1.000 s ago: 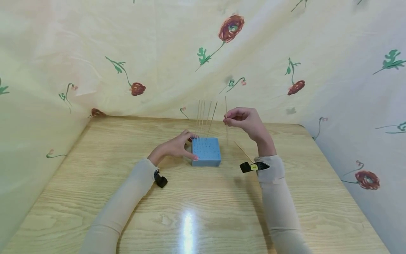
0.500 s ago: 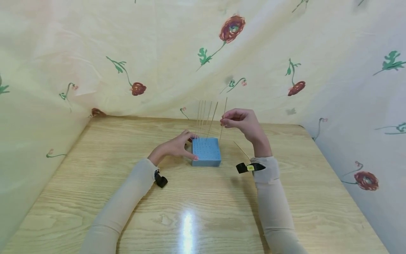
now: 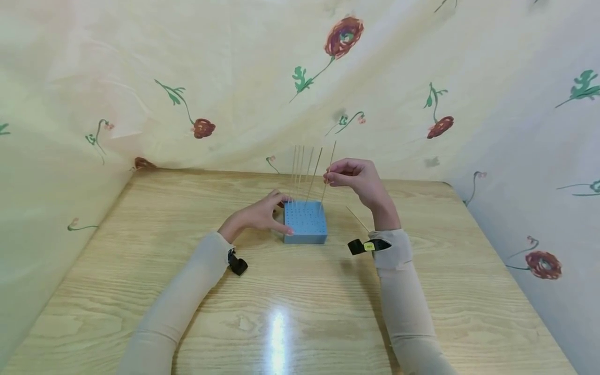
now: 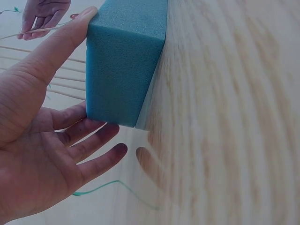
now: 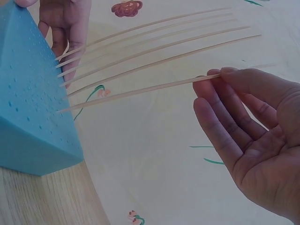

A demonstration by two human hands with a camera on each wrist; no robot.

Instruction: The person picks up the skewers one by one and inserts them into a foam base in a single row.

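Observation:
A blue foam block (image 3: 304,224) dotted with small holes sits on the table. Several thin wooden skewers (image 3: 300,172) stand in a row along its far edge, the rightmost leaning. My left hand (image 3: 260,213) holds the block at its left side, thumb (image 4: 56,49) at the near corner and fingertips at the far one. Between thumb and index finger, my right hand (image 3: 358,179) pinches another skewer (image 5: 140,90) partway up. This skewer tilts, its lower tip right at the block's holed top near the far right corner, beside the standing row.
One loose skewer (image 3: 357,217) lies on the wooden table (image 3: 225,323) right of the block, partly hidden behind the right wrist. A flower-printed cloth (image 3: 253,94) hangs along the back and both sides of the table.
My right hand has moved slightly left, bringing its skewer from beside the block to the block's far right corner and tilting it. The left hand has stayed on the block.

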